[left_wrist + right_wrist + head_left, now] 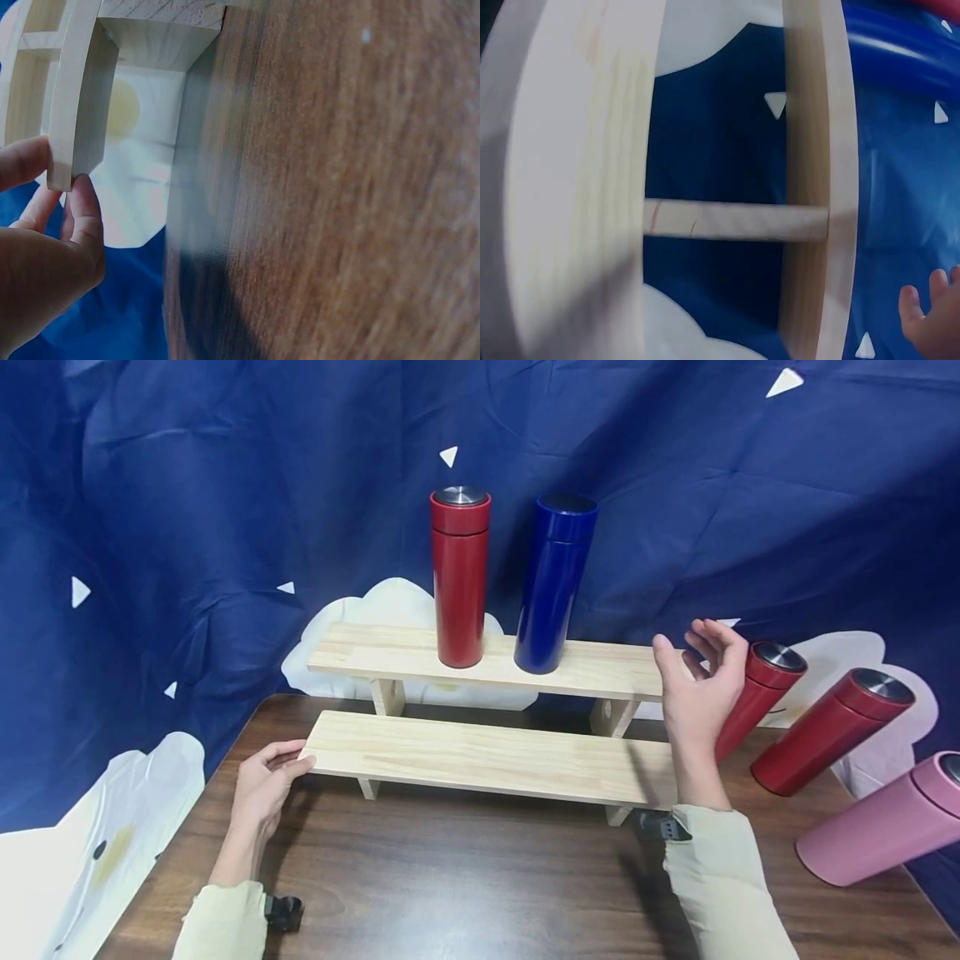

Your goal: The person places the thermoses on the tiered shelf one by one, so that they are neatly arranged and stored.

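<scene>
At wooden rack (371,647), left hand (261,785) pinches lower shelf (487,758); right hand (702,702) raised, loosely curved, empty.

Pale wooden rack (480,758), two-tiered, standing upright

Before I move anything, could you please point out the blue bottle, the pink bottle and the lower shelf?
Blue bottle (553,589), head view: middle of its body.
Pink bottle (879,823), head view: its visible body.
Lower shelf (487,757), head view: top surface.

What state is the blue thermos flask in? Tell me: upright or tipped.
Upright: the blue thermos flask stands on its base on the upper wooden shelf, its dark-topped cap uppermost.
</scene>
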Demonstrator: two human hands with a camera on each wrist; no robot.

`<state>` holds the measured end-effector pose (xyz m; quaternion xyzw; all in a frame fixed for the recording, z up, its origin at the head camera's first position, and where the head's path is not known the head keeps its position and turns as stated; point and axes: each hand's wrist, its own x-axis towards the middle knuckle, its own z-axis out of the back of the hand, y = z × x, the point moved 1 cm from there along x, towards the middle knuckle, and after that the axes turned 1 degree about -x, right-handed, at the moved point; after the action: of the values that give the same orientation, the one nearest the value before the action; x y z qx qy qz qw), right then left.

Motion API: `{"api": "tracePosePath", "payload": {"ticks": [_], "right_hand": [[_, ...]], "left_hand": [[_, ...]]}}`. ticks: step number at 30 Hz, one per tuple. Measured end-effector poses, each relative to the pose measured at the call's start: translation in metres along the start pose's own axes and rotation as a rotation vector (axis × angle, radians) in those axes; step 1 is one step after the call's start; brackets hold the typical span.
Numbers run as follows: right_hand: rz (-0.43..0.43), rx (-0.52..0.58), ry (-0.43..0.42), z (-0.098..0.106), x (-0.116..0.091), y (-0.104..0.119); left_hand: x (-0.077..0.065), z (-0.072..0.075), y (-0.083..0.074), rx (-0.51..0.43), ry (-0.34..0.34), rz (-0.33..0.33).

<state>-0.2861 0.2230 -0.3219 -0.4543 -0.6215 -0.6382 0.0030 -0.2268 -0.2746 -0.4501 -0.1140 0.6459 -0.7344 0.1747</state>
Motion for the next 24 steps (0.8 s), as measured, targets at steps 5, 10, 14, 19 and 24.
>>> {"api": "tracePosePath", "payload": {"ticks": [5,10,14,19,24], "right_hand": [[-0.016,-0.011,-0.036,0.013,0.001,-0.007],[-0.024,-0.029,-0.056,0.022,0.002,-0.015],[-0.03,-0.049,-0.059,0.026,0.002,-0.017],[-0.046,-0.076,-0.069,0.035,0.0,-0.021],[-0.098,-0.084,-0.126,0.05,-0.002,-0.029]], "left_hand": [[0.001,0.0,-0.001,-0.006,-0.009,-0.009],[0.0,0.0,0.0,0.002,-0.006,-0.006],[-0.001,0.002,-0.001,-0.004,-0.009,-0.004],[-0.002,0.002,-0.001,-0.015,-0.004,-0.007],[0.001,0.001,0.001,-0.017,0.006,-0.005]]}}
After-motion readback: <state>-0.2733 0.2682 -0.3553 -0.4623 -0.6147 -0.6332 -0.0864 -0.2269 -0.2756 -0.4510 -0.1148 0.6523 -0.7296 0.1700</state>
